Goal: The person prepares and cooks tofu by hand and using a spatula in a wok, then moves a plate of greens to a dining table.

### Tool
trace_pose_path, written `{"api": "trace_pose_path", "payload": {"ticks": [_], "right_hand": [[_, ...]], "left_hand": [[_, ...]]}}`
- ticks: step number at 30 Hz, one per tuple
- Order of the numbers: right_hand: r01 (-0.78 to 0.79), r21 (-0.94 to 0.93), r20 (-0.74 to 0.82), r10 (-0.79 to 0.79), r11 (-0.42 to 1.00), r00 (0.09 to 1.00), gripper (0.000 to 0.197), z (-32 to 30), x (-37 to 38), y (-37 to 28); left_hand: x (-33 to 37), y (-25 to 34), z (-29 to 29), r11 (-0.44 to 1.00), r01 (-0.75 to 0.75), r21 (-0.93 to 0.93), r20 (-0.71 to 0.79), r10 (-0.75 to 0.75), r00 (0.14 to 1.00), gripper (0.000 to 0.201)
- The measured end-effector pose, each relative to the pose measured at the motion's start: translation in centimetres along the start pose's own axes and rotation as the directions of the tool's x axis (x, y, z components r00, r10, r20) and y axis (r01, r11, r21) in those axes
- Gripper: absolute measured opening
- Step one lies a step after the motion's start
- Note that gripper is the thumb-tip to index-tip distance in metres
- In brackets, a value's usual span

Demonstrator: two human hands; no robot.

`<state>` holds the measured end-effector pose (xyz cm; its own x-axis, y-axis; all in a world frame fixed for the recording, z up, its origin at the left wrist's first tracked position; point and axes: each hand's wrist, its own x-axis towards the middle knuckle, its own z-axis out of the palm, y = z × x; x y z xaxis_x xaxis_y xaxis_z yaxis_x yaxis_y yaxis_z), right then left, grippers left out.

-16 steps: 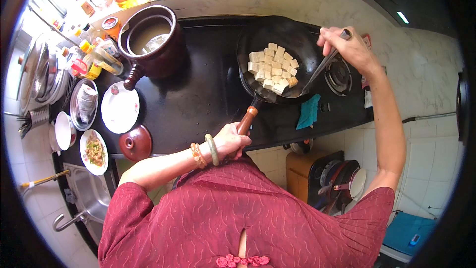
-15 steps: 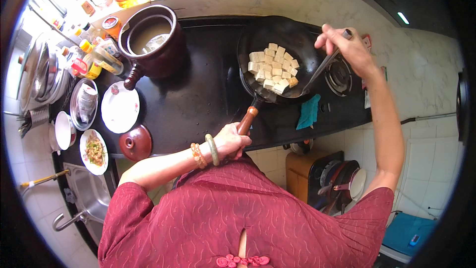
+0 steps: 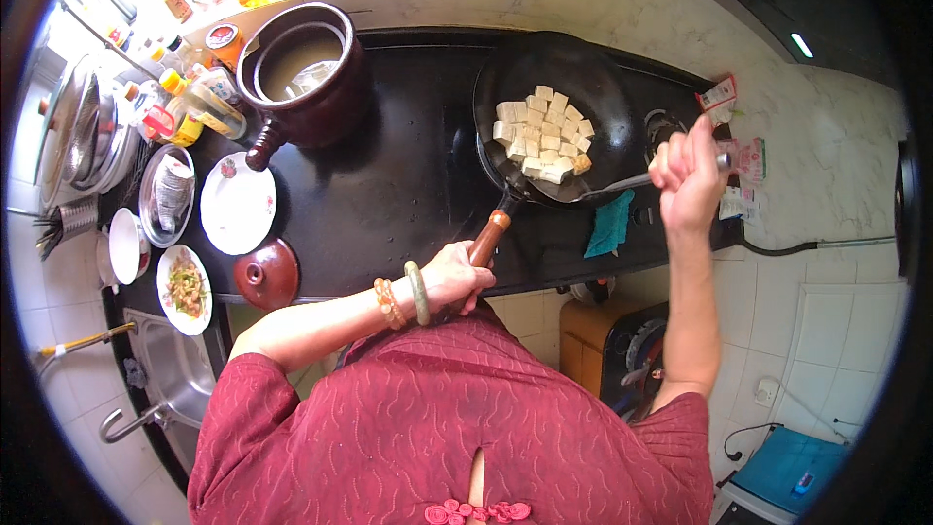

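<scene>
A black wok [image 3: 603, 87] sits on the dark counter, with pale tofu cubes [image 3: 546, 134] gathered in its middle; one or two show a browned side. My left hand [image 3: 457, 280] is closed round the wok's wooden handle [image 3: 489, 238]. In my right hand [image 3: 688, 180] is the handle of a metal spatula [image 3: 627, 184], held low to the right of the wok. Its blade end reaches the wok's near right rim, beside the tofu. How much of the blade lies inside the wok I cannot tell.
Left of the wok stands a dark clay pot [image 3: 321, 102] with liquid inside. Nearby are an oval white plate [image 3: 238, 204], a brown lid [image 3: 267, 275], a dish of food [image 3: 185, 290] and several bottles [image 3: 209, 107]. A teal cloth [image 3: 609, 225] lies right of the wok.
My right hand has come down and nearer to me, turning the spatula from steeply slanted to nearly level. My left hand keeps its grip on the wok handle. The tofu looks unmoved within the wok.
</scene>
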<state>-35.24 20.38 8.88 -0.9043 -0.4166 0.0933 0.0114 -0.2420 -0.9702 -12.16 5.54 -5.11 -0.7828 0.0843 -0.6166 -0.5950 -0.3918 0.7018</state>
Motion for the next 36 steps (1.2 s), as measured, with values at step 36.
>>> {"api": "trace_pose_path", "payload": {"ticks": [36], "right_hand": [[0.440,0.004,-0.084,-0.438,0.898,0.895,0.046,0.5,-8.4,6.7]], "left_hand": [[-0.6,0.2,0.9,1.000,0.014,-0.015,-0.018,-0.014,1.000,0.027]]}}
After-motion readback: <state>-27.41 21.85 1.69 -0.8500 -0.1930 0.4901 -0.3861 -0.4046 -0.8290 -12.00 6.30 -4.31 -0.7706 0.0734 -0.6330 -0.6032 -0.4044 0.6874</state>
